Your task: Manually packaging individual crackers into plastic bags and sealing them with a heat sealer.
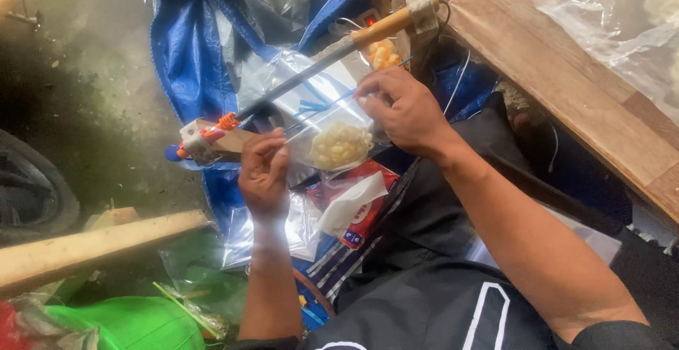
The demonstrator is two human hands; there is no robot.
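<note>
Two hands worked together in the head view: your left hand (264, 170) pinched one end of the small clear bag (338, 138) of yellow snacks (341, 146), and your right hand (403, 109) gripped the other end, stretching its mouth flat along the sealer bar (304, 78) so the plastic lay even against it.

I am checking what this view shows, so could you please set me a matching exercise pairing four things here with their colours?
Things:
1. tarpaulin
2. snacks in the clear bag
3. packet under the bag
4. plastic lying at the lower left

Colours:
A. red
B. green
C. blue
D. pale yellow

Pairs: 1-C, 2-D, 3-A, 4-B. The left hand and right hand hold the clear bag at the sealer bar.
</note>
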